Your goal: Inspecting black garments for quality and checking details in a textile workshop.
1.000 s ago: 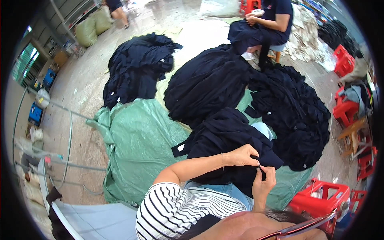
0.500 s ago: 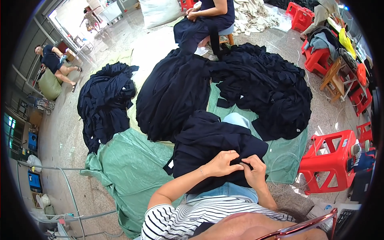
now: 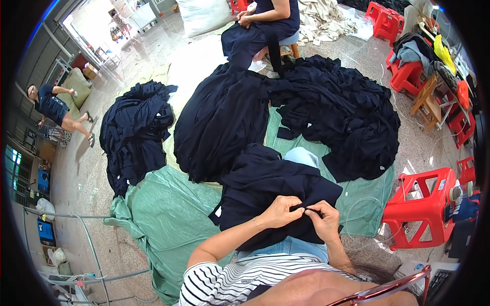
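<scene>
Across my lap lies a dark navy garment (image 3: pixel 270 178), bunched over light blue jeans (image 3: pixel 301 157). My left hand (image 3: pixel 283 211) pinches a fold of its cloth between thumb and fingers. Right beside it, my right hand (image 3: pixel 322 217) grips the same fold, thumb tip almost against the left one. Whatever small detail sits between the fingertips is too tiny to make out. A small white label (image 3: pixel 218 212) shows at the garment's left edge.
Heaps of navy garments lie ahead: a left heap (image 3: pixel 135 135), a middle heap (image 3: pixel 222 122) and a right heap (image 3: pixel 347 117). Green sheeting (image 3: pixel 168 219) spreads beneath. A red stool (image 3: pixel 421 204) stands right. Another person (image 3: pixel 270 20) sits ahead; a second person (image 3: pixel 56 104) walks at left.
My hands have shifted slightly on the fold, and the right fingers have drawn in closer to the left. The walking person at left has come nearer.
</scene>
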The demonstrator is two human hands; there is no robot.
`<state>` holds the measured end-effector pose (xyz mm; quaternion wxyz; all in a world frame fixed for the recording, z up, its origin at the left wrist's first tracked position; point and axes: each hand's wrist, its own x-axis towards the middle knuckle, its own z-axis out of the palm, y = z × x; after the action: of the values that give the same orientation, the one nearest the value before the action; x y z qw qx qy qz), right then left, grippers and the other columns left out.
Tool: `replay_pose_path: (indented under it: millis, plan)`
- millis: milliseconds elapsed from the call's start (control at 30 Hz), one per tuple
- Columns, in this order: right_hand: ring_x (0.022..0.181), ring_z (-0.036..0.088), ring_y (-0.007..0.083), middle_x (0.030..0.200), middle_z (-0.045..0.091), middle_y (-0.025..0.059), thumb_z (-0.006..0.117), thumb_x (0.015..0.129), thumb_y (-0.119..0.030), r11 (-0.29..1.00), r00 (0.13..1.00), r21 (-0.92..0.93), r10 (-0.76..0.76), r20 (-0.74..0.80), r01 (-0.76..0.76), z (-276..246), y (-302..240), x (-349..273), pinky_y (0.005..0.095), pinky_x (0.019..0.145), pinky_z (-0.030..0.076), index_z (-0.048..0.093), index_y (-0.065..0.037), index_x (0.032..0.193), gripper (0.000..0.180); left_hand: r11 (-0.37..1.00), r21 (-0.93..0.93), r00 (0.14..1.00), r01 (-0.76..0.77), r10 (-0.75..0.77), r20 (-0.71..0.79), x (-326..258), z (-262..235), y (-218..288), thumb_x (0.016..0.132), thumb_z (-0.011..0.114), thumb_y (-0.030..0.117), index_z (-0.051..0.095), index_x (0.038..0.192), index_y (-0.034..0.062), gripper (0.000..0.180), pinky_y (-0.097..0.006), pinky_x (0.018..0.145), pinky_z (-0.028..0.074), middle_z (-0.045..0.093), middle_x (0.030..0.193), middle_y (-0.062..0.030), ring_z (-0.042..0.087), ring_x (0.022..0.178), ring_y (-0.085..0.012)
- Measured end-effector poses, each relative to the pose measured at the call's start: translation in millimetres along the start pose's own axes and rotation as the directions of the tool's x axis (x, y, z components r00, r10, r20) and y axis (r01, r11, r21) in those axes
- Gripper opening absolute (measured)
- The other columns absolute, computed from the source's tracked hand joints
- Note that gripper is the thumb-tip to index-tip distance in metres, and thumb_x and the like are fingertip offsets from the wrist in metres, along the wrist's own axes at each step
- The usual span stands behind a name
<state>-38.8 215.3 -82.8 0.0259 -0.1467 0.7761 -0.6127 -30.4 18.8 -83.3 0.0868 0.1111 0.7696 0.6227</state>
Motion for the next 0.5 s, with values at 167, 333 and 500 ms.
replay_pose_path:
  millis: [167,333,500]
  plan:
    - [0.078,0.063,0.0091,0.090,0.071,0.0032,0.072,0.088,0.003,0.705,0.938,0.633,0.331,0.104,-0.319,5.4,6.3,-5.5,0.0226,0.075,0.050,0.071,0.001,0.093,0.006,0.979,-0.200,0.996,-0.023,0.006,-0.087,-5.5,8.8,3.7,0.092,0.065,0.005,0.060,0.084,-0.0039,0.013,-0.026,0.063,0.040,0.049,0.076,-0.0003,0.046,0.072,-0.0072]
    - [0.077,0.060,0.0063,0.086,0.067,-0.0010,0.073,0.091,-0.008,0.507,0.896,0.758,0.382,0.228,-0.409,1.3,4.9,0.2,0.0210,0.074,0.047,0.066,-0.003,0.094,0.009,0.942,-0.313,0.982,0.118,-0.158,-0.106,-2.3,21.7,0.8,0.093,0.066,0.007,0.063,0.088,-0.0042,0.012,-0.023,0.065,0.042,0.055,0.078,0.0055,0.047,0.075,-0.0039]
    - [0.080,0.056,0.0038,0.088,0.061,-0.0034,0.074,0.089,-0.004,0.630,0.926,0.678,0.278,0.257,-0.377,3.8,-5.2,5.3,0.0190,0.074,0.044,0.062,-0.005,0.100,0.017,0.879,-0.439,0.975,0.187,-0.220,-0.024,-0.6,3.8,12.9,0.089,0.075,0.011,0.074,0.090,-0.0021,0.013,-0.019,0.065,0.045,0.066,0.080,0.0047,0.054,0.075,-0.0006]
